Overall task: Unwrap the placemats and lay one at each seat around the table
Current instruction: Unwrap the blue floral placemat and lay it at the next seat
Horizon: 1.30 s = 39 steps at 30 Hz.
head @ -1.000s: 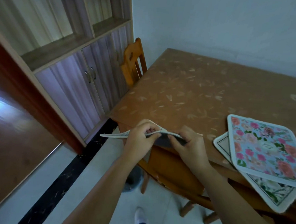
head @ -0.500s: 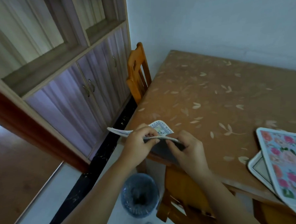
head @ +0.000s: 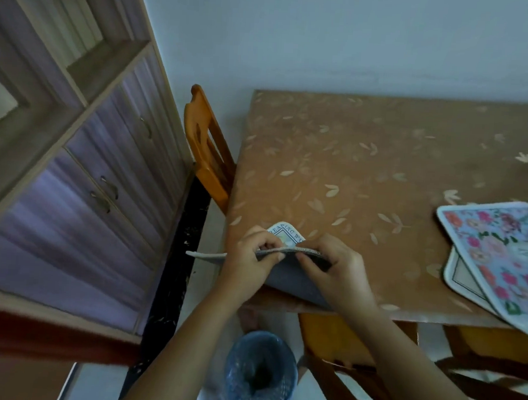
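Observation:
Both hands pinch a small stack of placemats (head: 292, 277) over the table's near left corner. My left hand (head: 250, 257) grips the near edge from the left and my right hand (head: 338, 268) grips it from the right, fingertips almost touching. The stack shows a grey underside and one white printed corner (head: 285, 233) past my fingers. On the right of the table (head: 365, 162) lies a pink floral placemat (head: 498, 252) on top of a white-bordered one (head: 460, 277), both hanging slightly over the near edge.
An orange wooden chair (head: 207, 154) stands at the table's left side, against the wall. Another chair (head: 340, 344) is tucked under the near edge. A blue mesh bin (head: 259, 374) sits on the floor below my arms. A cabinet (head: 105, 173) fills the left.
The view has swung down and left toward the table corner, so the bin shows more fully. My hands keep the same pinch on the stack, now further over the corner.

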{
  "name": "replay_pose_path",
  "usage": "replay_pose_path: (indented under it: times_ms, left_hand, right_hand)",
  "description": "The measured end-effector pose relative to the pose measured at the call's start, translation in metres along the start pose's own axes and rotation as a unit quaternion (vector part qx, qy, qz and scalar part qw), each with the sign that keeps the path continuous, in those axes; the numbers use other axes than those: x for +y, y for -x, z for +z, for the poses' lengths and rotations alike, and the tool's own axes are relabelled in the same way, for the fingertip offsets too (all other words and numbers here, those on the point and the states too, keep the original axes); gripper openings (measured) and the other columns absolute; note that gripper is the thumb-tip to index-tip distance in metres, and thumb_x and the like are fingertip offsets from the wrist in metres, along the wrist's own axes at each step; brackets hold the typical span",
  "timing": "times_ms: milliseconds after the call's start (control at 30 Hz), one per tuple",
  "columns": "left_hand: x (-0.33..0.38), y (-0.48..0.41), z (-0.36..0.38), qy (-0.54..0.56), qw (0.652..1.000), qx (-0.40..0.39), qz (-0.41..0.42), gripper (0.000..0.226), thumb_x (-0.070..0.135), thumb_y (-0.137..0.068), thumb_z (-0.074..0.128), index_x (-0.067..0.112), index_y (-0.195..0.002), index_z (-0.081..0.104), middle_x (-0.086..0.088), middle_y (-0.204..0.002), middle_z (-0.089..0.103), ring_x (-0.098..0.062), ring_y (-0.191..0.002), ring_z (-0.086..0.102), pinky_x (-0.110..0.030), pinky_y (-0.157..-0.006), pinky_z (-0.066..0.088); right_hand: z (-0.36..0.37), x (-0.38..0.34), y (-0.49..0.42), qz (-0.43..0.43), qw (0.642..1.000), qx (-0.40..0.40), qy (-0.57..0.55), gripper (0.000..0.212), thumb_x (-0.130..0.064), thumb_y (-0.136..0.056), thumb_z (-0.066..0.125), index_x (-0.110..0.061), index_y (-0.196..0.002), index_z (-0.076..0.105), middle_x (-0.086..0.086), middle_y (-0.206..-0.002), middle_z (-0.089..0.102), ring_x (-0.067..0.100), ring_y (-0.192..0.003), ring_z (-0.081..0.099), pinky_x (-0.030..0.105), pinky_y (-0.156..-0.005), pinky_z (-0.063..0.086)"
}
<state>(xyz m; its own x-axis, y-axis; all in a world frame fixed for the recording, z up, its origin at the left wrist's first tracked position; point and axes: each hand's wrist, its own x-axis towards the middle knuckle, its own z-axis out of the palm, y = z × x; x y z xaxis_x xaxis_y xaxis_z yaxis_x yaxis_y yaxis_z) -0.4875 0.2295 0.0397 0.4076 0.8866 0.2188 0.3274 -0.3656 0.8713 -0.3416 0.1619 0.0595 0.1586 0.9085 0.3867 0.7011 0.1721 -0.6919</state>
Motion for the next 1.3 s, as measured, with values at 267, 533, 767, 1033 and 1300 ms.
replay_pose_path:
  times_ms: [267,533,767,1033,1300]
  left_hand:
    - [-0.023,-0.033,-0.041,0.011,0.995,-0.075,0.060,0.020,-0.008,-0.070,0.068,0.010,-0.073,0.060,0.010,-0.079,0.053,-0.005,-0.079,0.053,-0.012,-0.070,0.040]
    - [-0.033,-0.035,-0.049,0.014,0.993,-0.099,0.065,0.019,-0.008,-0.072,0.067,0.010,-0.075,0.060,0.008,-0.080,0.054,-0.006,-0.079,0.052,-0.010,-0.070,0.039]
    - [-0.044,-0.066,-0.055,0.044,0.983,-0.151,0.091,0.026,-0.003,-0.073,0.068,0.020,-0.074,0.059,0.010,-0.080,0.053,-0.004,-0.080,0.053,-0.011,-0.073,0.040]
    - [-0.051,-0.144,-0.080,0.052,0.950,-0.230,0.203,0.015,-0.001,-0.072,0.070,0.011,-0.077,0.062,0.008,-0.079,0.052,-0.005,-0.077,0.052,-0.009,-0.069,0.040]
    - [-0.085,-0.203,-0.105,0.065,0.923,-0.298,0.234,0.014,-0.002,-0.072,0.072,0.008,-0.077,0.063,0.000,-0.082,0.056,-0.016,-0.082,0.057,-0.015,-0.075,0.043]
  right_hand:
    - [0.038,-0.031,-0.013,0.067,0.995,0.074,-0.003,0.012,-0.002,-0.074,0.070,-0.012,-0.080,0.068,-0.001,-0.076,0.065,0.007,-0.071,0.059,0.019,-0.062,0.047]
    - [0.053,-0.038,-0.010,0.084,0.992,0.098,-0.003,0.012,-0.004,-0.074,0.071,-0.014,-0.080,0.068,-0.009,-0.075,0.060,0.008,-0.071,0.058,0.014,-0.062,0.043]
    - [0.066,-0.046,-0.024,0.117,0.981,0.150,0.031,0.010,-0.004,-0.075,0.070,-0.011,-0.081,0.068,-0.009,-0.077,0.060,-0.004,-0.073,0.055,0.013,-0.063,0.046]
    - [0.098,-0.067,-0.075,0.177,0.943,0.264,0.097,0.016,-0.002,-0.074,0.070,-0.015,-0.083,0.068,-0.007,-0.073,0.060,-0.009,-0.074,0.053,0.005,-0.063,0.040]
    - [0.148,-0.074,-0.122,0.229,0.919,0.310,0.086,0.015,0.000,-0.073,0.071,-0.013,-0.081,0.068,-0.009,-0.074,0.060,-0.001,-0.073,0.054,0.006,-0.064,0.038]
